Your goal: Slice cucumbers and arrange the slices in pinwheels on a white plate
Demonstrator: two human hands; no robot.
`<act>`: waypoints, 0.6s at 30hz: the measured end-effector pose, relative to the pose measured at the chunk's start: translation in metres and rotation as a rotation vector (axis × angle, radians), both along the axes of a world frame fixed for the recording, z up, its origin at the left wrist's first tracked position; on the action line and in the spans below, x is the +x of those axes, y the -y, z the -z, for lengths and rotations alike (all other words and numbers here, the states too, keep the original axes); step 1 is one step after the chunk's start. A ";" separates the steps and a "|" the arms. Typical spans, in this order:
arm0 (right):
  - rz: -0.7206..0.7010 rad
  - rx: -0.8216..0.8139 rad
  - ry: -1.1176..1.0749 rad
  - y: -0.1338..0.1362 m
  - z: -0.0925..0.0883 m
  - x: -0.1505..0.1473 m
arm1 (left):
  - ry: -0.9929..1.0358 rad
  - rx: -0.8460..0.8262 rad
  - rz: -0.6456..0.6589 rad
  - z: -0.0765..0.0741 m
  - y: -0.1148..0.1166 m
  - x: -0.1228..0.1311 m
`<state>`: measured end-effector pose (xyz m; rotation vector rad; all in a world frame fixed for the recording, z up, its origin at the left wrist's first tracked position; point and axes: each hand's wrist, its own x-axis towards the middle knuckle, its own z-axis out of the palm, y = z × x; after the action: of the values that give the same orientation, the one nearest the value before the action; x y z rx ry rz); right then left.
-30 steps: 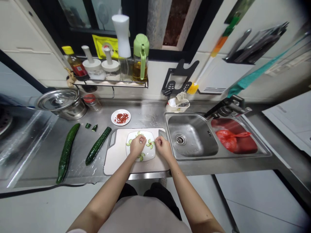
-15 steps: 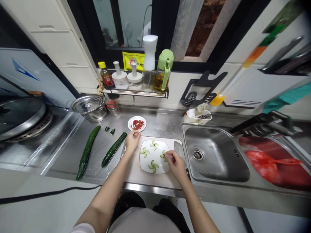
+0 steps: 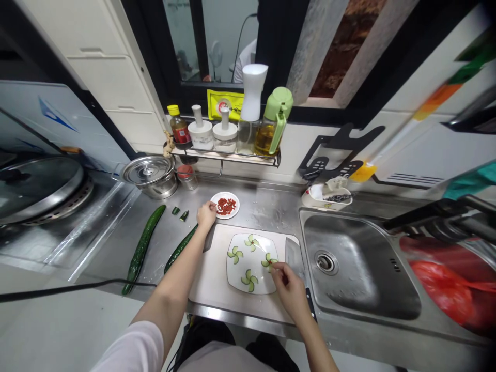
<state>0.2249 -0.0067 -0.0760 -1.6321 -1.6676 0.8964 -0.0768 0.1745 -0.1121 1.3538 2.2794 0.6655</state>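
Observation:
My left hand [image 3: 207, 214] is at the left rim of a small white plate [image 3: 237, 212] holding chopped red bits [image 3: 225, 206]. Its fingers are pinched together; whatever may be between them is hidden. My right hand [image 3: 290, 287] reaches over the right edge of a squarish white plate [image 3: 240, 276], fingertips pinched beside a pinwheel of green cucumber slices [image 3: 268, 262]. Anything in that pinch is too small to make out. Several such pinwheels lie on the plate, some with reddish centres. Beneath it is a pale cutting board [image 3: 211, 289].
A knife [image 3: 293, 254] lies along the board's right side. To the left are a whole cucumber [image 3: 144, 248], a partly covered cucumber [image 3: 180, 251] and small cucumber ends [image 3: 184, 216]. The sink [image 3: 360, 268] is on the right; a lidded pot [image 3: 155, 181] and condiment shelf [image 3: 228, 153] stand behind.
My left hand has moved from below the small plate to its left rim. My right fingertips have drawn slightly back from the right-hand pinwheel, uncovering more of it. The view has shifted a little.

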 end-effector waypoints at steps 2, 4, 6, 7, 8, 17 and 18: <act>0.003 -0.002 0.012 -0.002 0.001 0.001 | -0.043 -0.005 0.030 0.002 -0.006 -0.003; 0.001 -0.004 0.015 -0.003 0.003 0.000 | -0.086 -0.007 0.063 0.004 -0.012 -0.004; 0.000 -0.001 0.011 -0.005 0.004 -0.002 | -0.123 -0.007 0.099 0.006 -0.017 -0.003; -0.001 0.001 0.008 -0.007 0.005 -0.003 | -0.137 -0.008 0.118 0.006 -0.019 -0.002; 0.000 0.004 0.005 -0.008 0.005 -0.004 | -0.150 -0.010 0.135 0.007 -0.021 -0.001; -0.001 -0.006 0.012 -0.014 0.005 -0.004 | -0.211 -0.047 0.163 0.009 -0.029 0.004; -0.002 -0.011 0.015 -0.015 0.005 -0.004 | -0.217 -0.048 0.167 0.009 -0.030 0.004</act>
<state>0.2207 0.0081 -0.0808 -1.6481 -1.6778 0.8985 -0.0726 0.2042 -0.1214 1.6414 2.2950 0.4243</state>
